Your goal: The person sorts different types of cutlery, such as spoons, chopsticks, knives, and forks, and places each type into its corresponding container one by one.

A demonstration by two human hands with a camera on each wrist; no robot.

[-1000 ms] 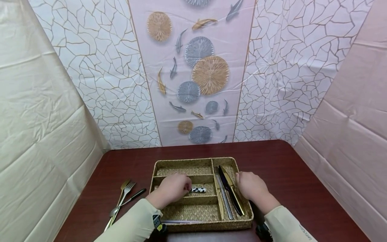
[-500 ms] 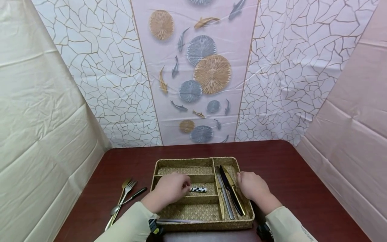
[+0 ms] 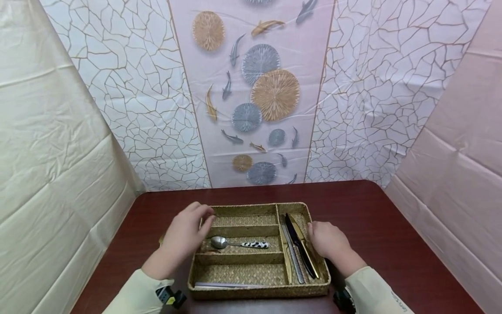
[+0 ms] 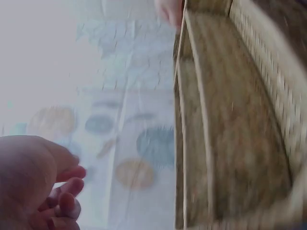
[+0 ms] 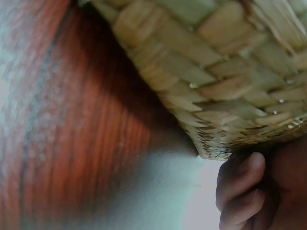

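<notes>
A woven cutlery tray (image 3: 259, 293) stands on the table. In its middle compartment lies a spoon (image 3: 254, 245) with a silver bowl and a black-and-white spotted handle. My left hand (image 3: 186, 231) hovers over the tray's left edge, fingers loosely bent and holding nothing; the left wrist view shows the same hand (image 4: 29, 184) apart from the tray. At the right side, my right hand (image 3: 329, 240) grips the tray's rim, and in the right wrist view its curled fingers (image 5: 242, 177) sit against the woven outer wall. Several table knives (image 3: 300, 248), gold, silver and black, fill the right compartment.
Pale thin sticks (image 3: 223, 285) lie along the front compartment. A bit of gold cutlery (image 3: 161, 239) peeks out beside my left wrist; my left arm hides the other pieces there. Patterned cloth (image 3: 259, 96) hangs behind the dark red table (image 3: 345, 196), with cloth on both sides.
My left hand has let go of the spotted spoon and moved left, which uncovers the spoon in the middle compartment and hides the loose cutlery at left. My right hand stays at the rim.
</notes>
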